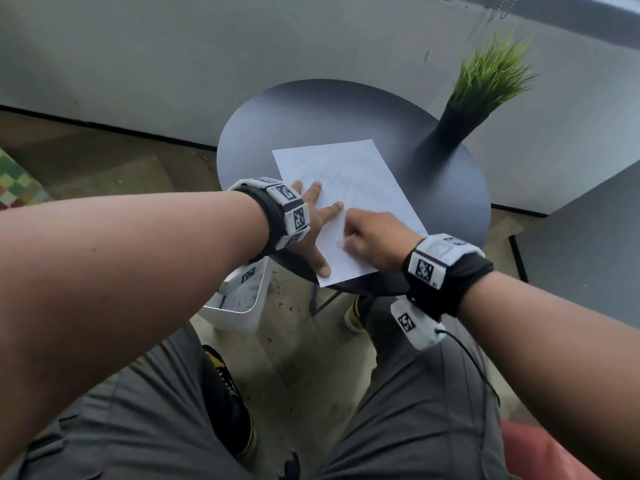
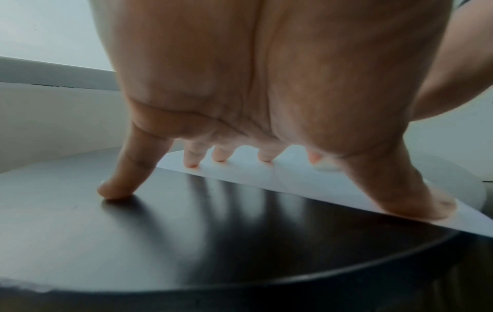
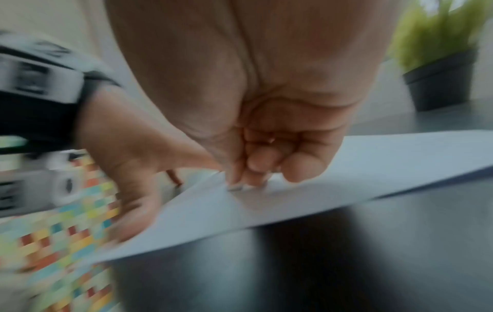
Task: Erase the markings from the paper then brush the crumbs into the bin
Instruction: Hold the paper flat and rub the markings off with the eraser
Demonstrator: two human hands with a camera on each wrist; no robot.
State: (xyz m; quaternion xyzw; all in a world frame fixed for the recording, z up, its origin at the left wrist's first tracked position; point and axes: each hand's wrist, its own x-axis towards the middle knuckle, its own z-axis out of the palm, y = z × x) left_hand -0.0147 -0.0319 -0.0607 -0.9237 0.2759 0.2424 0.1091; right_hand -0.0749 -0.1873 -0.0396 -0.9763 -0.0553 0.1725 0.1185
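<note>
white paper (image 1: pixel 349 188) with faint pencil lines lies flat; white bin (image 1: pixel 239 299) stands on floor.

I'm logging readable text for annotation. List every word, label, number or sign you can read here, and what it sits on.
No readable words or numbers.
Black-and-white square marker codes on the white wrist bands: patterns only, no letters.
Same kind of marker on the white plastic bin: pattern only.
Faint pencil markings on the white paper sheet: curved lines, too faint to read as text.

Head view: high above, facing down on round table (image 1: pixel 446 188), paper (image 1: pixel 349 188), both forearms. Wrist views: low, close under each palm, skimming the tabletop. All three share the paper's near edge.
</note>
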